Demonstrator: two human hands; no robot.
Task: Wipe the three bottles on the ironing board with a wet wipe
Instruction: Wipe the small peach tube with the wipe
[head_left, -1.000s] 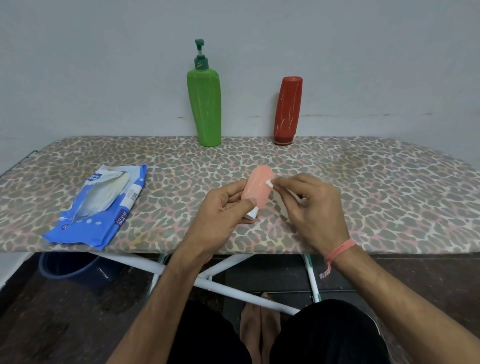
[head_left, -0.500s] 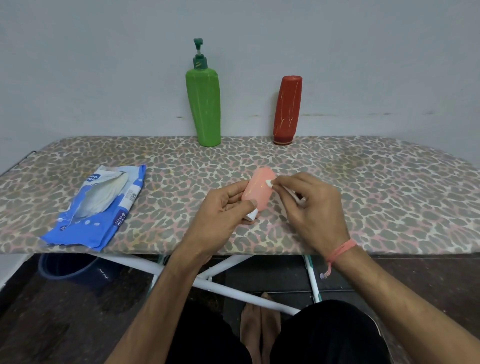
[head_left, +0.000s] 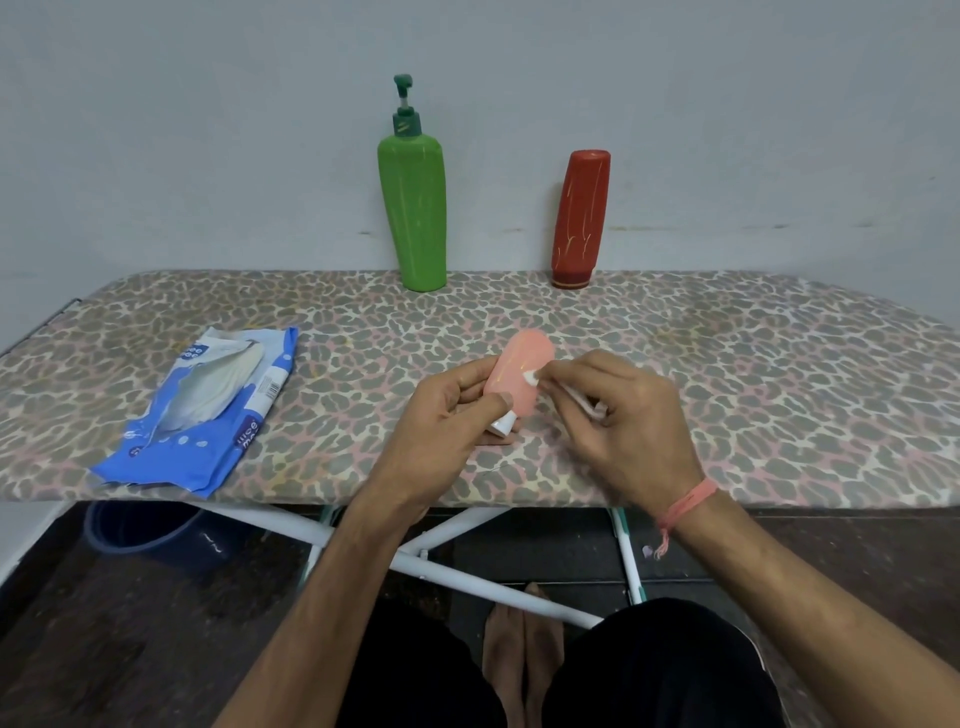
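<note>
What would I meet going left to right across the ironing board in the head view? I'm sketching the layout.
Wet wipe pack → green pump bottle → left hand → pink bottle → red bottle → right hand, pressing a wet wipe to the pink bottle.

Right hand (head_left: 631, 415) pinching the wet wipe (head_left: 531, 376) slightly lower on the pink bottle (head_left: 517, 376) than a second ago, wipe tip now nearer mid-body, left hand (head_left: 447, 410) gripping the bottle a touch more upright
</note>
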